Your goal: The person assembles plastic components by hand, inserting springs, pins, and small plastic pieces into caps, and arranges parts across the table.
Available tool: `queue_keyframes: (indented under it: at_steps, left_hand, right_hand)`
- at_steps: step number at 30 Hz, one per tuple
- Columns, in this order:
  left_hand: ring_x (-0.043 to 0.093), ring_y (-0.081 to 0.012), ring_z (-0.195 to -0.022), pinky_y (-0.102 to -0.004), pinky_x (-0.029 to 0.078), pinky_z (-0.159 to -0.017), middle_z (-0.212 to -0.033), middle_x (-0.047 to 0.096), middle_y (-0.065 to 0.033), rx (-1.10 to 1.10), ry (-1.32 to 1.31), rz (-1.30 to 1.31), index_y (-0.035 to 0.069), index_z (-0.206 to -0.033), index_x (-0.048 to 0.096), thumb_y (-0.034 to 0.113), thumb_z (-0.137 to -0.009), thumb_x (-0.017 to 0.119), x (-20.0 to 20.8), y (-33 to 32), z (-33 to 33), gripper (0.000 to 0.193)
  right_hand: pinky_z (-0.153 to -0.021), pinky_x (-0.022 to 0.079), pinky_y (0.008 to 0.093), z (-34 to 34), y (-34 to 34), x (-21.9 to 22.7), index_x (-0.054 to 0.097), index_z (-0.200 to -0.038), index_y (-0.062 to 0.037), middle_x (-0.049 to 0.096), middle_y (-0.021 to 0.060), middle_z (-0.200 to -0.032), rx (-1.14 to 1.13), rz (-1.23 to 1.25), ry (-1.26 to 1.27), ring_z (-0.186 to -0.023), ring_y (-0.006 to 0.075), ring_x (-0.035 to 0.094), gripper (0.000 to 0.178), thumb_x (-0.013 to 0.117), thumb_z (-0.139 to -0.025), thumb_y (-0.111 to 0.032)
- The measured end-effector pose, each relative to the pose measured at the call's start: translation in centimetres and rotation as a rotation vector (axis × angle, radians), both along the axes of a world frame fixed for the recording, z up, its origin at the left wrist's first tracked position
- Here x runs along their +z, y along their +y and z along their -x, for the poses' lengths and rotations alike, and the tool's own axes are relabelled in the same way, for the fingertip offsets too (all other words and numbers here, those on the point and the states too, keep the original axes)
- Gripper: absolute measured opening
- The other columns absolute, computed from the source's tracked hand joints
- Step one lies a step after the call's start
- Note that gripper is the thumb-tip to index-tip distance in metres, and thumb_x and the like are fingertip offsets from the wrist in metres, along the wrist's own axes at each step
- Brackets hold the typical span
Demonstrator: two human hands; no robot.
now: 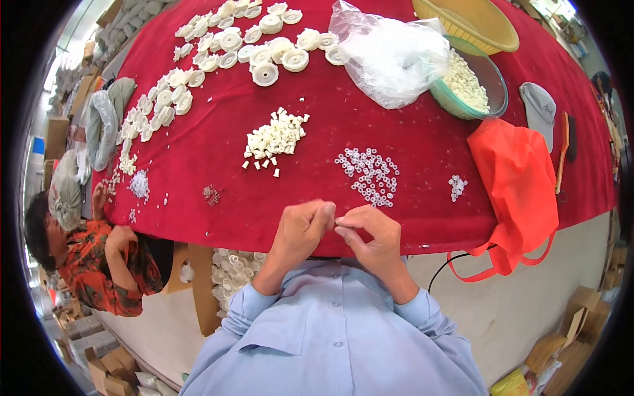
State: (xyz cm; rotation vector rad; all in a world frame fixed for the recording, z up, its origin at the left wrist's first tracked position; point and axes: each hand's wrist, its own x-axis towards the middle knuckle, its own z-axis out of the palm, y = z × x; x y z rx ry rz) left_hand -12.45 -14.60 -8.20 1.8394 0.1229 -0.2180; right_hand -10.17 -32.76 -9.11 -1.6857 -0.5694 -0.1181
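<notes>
My left hand (300, 228) is curled closed near the table's front edge, its thumb and fingertips pressed together; whatever they grip is hidden. Just right of it, my right hand (372, 232) pinches something tiny between thumb and forefinger, too small to name. The two hands nearly meet. Beyond them lies a pile of small cream plastic plugs (281, 137). To its right, small translucent white rings (370, 173) are spread on the red cloth. A little heap of small brownish bits (211, 195) lies left of my hands, and a small cluster of similar rings (457, 188) sits to the right.
Large cream plastic discs (265, 74) cover the far left. A clear plastic bag (389, 63), a green bowl (500, 89) of cream pieces and a yellow basket (485, 23) stand far right. A red bag (518, 178) hangs over the right edge. Another person (99, 264) sits at left.
</notes>
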Motion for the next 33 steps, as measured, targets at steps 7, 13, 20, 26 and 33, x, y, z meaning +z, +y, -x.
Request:
queue_keyframes:
  at_steps: [7, 13, 20, 26, 33]
  left_hand:
    - [0.062, -0.0223, -0.067, -0.0347, 0.049, -0.060, -0.086, 0.065, -0.0107, 0.270, -0.438, -0.460, 0.002, -0.099, 0.072, 0.004, -0.089, 0.076, -2.7, -1.3, -6.4, 0.011]
    - [0.064, -0.0253, -0.072, -0.0378, 0.051, -0.063, -0.086, 0.064, -0.0097, 0.264, -0.523, -0.553, 0.003, -0.098, 0.073, 0.003, -0.084, 0.078, -3.8, -1.7, -7.7, 0.014]
    - [0.066, -0.0268, -0.072, -0.0385, 0.052, -0.063, -0.083, 0.064, -0.0110, 0.253, -0.334, -0.504, 0.006, -0.091, 0.074, 0.007, -0.085, 0.079, -3.3, -1.1, -6.7, 0.008]
    - [0.066, -0.0238, -0.066, -0.0350, 0.050, -0.060, -0.078, 0.068, -0.0115, 0.409, -0.415, -0.613, 0.002, -0.088, 0.074, 0.010, -0.088, 0.079, -1.1, 4.4, -3.8, 0.009]
    - [0.066, -0.0168, -0.067, -0.0311, 0.052, -0.064, -0.080, 0.072, -0.0086, 0.432, -0.408, -0.657, 0.000, -0.103, 0.073, 0.012, -0.090, 0.077, 4.4, 13.2, -8.9, 0.017]
  right_hand:
    - [-0.072, 0.056, 0.0302, -1.1, -1.7, -1.0, 0.073, -0.095, -0.0010, 0.073, 0.0101, -0.090, -0.112, -0.089, 0.115, -0.083, 0.0207, 0.070, 0.018, 0.082, -0.080, 0.006]
    - [-0.073, 0.056, 0.0297, -1.6, -2.3, -1.2, 0.073, -0.096, -0.0006, 0.072, 0.0097, -0.091, -0.107, -0.091, 0.136, -0.084, 0.0190, 0.070, 0.018, 0.081, -0.081, 0.007]
    - [-0.071, 0.055, 0.0228, -1.8, -2.6, -2.1, 0.072, -0.099, 0.0009, 0.069, 0.0077, -0.096, -0.089, -0.091, 0.208, -0.085, 0.0113, 0.067, 0.018, 0.077, -0.085, 0.010]
    - [-0.072, 0.055, 0.0224, -2.1, -2.1, -2.0, 0.071, -0.100, 0.0010, 0.068, 0.0073, -0.095, -0.068, -0.115, 0.209, -0.084, 0.0113, 0.067, 0.019, 0.076, -0.085, 0.012]
    - [-0.065, 0.052, 0.0268, -2.4, -1.5, -2.2, 0.072, -0.096, -0.0007, 0.071, 0.0089, -0.087, -0.096, -0.101, 0.226, -0.075, 0.0156, 0.065, 0.017, 0.080, -0.083, 0.007]
